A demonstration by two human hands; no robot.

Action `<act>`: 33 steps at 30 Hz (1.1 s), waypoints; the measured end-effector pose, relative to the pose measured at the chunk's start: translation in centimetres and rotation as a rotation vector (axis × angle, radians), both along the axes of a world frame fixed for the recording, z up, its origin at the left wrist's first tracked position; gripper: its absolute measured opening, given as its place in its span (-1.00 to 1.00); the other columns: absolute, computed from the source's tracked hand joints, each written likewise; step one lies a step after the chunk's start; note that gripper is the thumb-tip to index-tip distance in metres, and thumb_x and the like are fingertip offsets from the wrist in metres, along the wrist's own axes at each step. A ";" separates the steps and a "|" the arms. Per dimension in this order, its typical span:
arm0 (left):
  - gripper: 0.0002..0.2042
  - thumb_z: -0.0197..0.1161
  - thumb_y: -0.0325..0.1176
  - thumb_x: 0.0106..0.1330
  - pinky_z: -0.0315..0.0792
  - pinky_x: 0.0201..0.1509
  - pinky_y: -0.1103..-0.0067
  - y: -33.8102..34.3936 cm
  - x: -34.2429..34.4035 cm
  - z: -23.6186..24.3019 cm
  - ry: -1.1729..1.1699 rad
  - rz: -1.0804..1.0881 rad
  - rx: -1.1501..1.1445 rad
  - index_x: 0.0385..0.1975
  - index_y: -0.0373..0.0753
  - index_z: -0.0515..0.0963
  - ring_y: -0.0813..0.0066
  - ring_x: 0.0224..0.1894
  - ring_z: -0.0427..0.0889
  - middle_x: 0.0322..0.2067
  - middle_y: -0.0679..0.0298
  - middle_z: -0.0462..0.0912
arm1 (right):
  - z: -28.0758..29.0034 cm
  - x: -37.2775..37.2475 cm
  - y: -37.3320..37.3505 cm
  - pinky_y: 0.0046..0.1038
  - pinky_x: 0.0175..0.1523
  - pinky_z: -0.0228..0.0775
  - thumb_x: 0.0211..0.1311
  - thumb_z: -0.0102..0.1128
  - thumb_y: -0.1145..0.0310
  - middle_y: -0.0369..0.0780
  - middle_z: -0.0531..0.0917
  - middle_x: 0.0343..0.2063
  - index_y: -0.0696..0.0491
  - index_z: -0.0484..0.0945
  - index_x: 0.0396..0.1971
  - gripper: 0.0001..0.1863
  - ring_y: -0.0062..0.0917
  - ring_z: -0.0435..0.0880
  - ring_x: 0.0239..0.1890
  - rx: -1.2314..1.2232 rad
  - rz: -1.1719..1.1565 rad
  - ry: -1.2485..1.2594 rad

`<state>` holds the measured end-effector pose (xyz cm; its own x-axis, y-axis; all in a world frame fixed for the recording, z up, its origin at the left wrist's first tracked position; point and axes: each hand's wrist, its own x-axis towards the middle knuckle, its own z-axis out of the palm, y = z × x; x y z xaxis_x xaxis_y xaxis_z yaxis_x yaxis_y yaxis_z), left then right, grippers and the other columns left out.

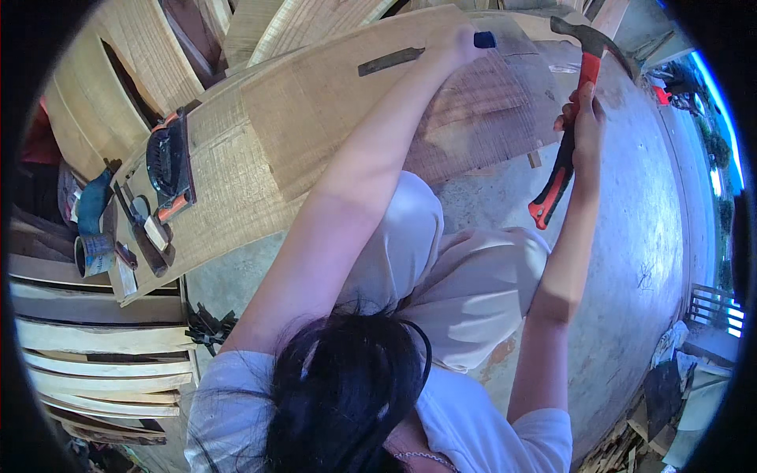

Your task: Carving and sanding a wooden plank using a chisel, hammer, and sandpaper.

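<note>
My right hand (589, 130) is wrapped round the red and black handle of a claw hammer (564, 162), raised at the right with its metal head at the far end. My left hand (461, 46), at the far edge of a wooden board (315, 126), grips what looks like a chisel. The chisel's flat grey blade (390, 61) points left over the board, and its dark blue butt shows to the right of the fist. The wrist and fist hide the middle of the chisel. Darker, rough-grained wood lies below my left hand.
A black and orange hand tool (169, 165) lies at the board's left end, beside small tools (150, 232) and a printed cylindrical container (95, 254). Curved planks (146, 47) lean at the far left. Stacked wood (110, 339) stands nearer; scraps (631, 437) lie at lower right.
</note>
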<state>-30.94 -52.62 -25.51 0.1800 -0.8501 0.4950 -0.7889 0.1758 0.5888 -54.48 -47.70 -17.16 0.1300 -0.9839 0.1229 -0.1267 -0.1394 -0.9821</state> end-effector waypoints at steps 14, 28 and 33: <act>-0.69 0.30 -0.13 -0.11 0.43 -0.39 0.42 1.3 0.9 0.2 0.122 0.027 0.040 -0.54 -0.29 0.55 0.18 -0.47 0.57 -0.56 0.03 0.57 | -1.9 1.3 -1.0 -0.57 -0.74 0.10 0.21 -0.14 -0.07 -0.35 0.32 -0.78 0.08 0.35 -0.56 -0.53 -0.65 0.29 -0.83 0.084 0.161 0.317; -0.66 0.30 -0.14 -0.17 0.45 -0.27 0.40 3.9 4.4 0.4 0.078 0.163 0.243 -0.47 -0.28 0.57 0.13 -0.34 0.58 -0.45 -0.02 0.58 | -0.9 4.5 1.1 -0.66 -0.75 0.03 0.18 -0.13 -0.12 -0.41 0.28 -0.77 -0.01 0.31 -0.56 -0.55 -0.74 0.20 -0.84 0.138 0.258 0.304; -0.62 0.29 -0.06 -0.19 0.45 -0.26 0.39 4.9 5.4 0.7 -0.003 0.272 0.201 -0.43 -0.19 0.59 0.19 -0.35 0.59 -0.43 0.04 0.60 | -2.0 6.9 1.5 -0.61 -0.76 0.07 0.22 -0.15 -0.05 -0.38 0.31 -0.78 0.06 0.33 -0.57 -0.56 -0.68 0.24 -0.86 0.146 0.361 0.175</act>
<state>-25.54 -47.68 -24.78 0.4127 -0.8517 0.3229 -0.7928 -0.1613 0.5877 -47.58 -46.22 -19.14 0.4759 -0.8768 -0.0690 -0.2617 -0.0663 -0.9629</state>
